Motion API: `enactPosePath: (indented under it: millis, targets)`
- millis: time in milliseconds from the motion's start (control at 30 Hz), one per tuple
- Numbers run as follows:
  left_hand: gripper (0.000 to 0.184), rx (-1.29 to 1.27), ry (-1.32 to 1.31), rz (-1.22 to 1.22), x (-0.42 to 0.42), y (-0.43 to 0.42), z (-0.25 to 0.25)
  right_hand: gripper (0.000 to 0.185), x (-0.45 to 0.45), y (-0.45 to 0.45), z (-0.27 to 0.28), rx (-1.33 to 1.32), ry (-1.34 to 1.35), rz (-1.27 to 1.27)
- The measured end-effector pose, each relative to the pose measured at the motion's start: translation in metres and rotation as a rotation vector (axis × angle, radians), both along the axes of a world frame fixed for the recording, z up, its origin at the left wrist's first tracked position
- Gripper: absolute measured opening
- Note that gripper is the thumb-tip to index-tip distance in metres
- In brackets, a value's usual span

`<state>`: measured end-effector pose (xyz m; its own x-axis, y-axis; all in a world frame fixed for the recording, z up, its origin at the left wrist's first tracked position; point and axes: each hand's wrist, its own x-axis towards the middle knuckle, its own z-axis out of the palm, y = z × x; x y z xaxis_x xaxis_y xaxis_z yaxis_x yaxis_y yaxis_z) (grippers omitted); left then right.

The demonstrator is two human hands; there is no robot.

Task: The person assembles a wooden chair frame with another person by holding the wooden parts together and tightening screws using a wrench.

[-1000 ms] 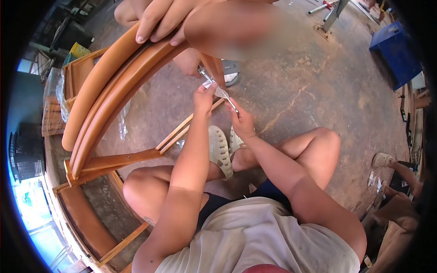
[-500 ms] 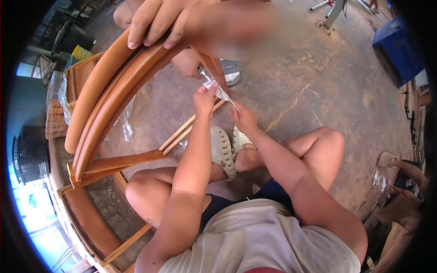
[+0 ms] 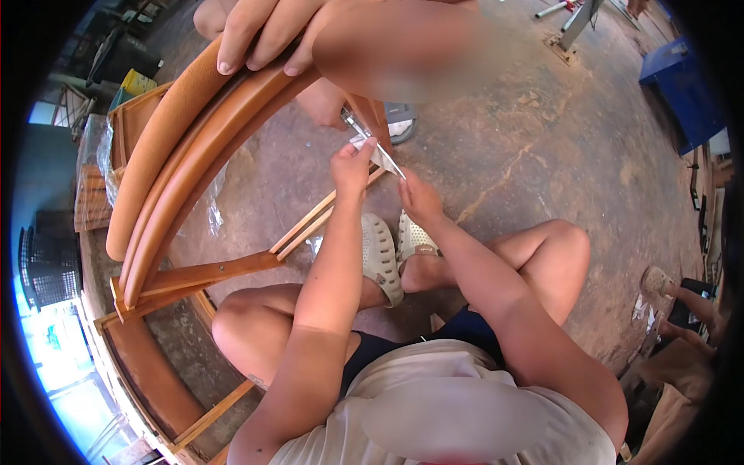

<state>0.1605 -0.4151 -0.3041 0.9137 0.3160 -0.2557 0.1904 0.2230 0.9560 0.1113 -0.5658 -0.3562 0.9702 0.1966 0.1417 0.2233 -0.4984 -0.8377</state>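
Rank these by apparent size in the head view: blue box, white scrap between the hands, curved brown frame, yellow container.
1. curved brown frame
2. blue box
3. yellow container and white scrap: too alike to rank

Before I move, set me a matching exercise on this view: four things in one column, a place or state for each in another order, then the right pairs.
Column one
1. Slim silvery metal rod
2. Blue boxy container
3. Cream perforated clogs
4. Curved brown padded furniture piece

Column two
A. Worn, near the middle of the view
B. Touched from above by another person's hand
C. Lower end at the right hand
D. At the upper right edge of the view

Right pairs: 1-C, 2-D, 3-A, 4-B
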Motion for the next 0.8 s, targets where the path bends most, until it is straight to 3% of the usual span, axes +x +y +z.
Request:
enactPosePath:
  millis: [133, 633, 800]
  targets:
    - [0.017, -0.006, -0.004, -0.002, 0.0, 0.0, 0.0, 0.033, -0.006, 0.0, 0.025, -0.076, -0.085, 0.0]
    - [0.013, -0.133, 0.074, 0.042, 0.003, 0.005, -0.007, 0.035, 0.005, 0.008, 0.071, 0.026, -0.138, -0.011]
    - [0.014, -0.1, 0.078, 0.006, 0.006, 0.006, -0.004, 0.036, 0.003, 0.001, 0.068, -0.111, -0.159, 0.007]
